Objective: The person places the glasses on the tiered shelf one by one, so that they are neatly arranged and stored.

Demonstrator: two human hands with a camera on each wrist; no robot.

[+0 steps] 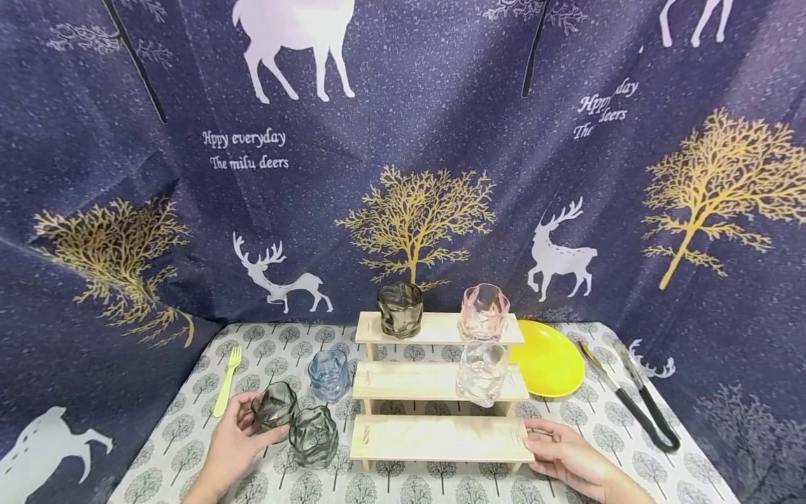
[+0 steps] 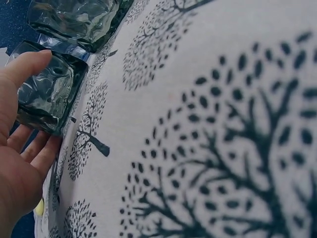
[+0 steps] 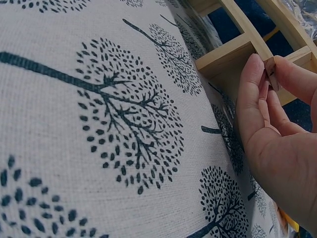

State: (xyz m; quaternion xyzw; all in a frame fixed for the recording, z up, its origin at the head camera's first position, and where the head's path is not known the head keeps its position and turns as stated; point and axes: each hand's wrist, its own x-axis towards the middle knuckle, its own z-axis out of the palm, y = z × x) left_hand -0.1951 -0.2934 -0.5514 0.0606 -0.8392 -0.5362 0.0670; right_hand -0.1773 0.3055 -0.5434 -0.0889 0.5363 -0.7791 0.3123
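Note:
My left hand (image 1: 242, 427) curls its fingers and thumb round a dark grey-green glass (image 1: 275, 404) on the tablecloth. Right beside it, nearer me, stands a similar dark green glass (image 1: 313, 437), with my thumb tip close to its rim. In the left wrist view the gripped glass (image 2: 47, 91) has the thumb across it and the fingers beneath. At the other side my right hand (image 1: 563, 451) pinches the right end of the lowest step of a wooden three-step rack (image 1: 441, 437). The right wrist view has thumb and fingertips on the edge of that board (image 3: 257, 44).
On the rack's top step stand a black glass (image 1: 400, 310) and a pink glass (image 1: 485, 311); a clear glass (image 1: 482, 373) is on the middle step. A blue glass (image 1: 329, 374) and a yellow-green fork (image 1: 228, 381) lie left, a yellow plate (image 1: 548, 360) and black-handled tongs (image 1: 636, 406) right.

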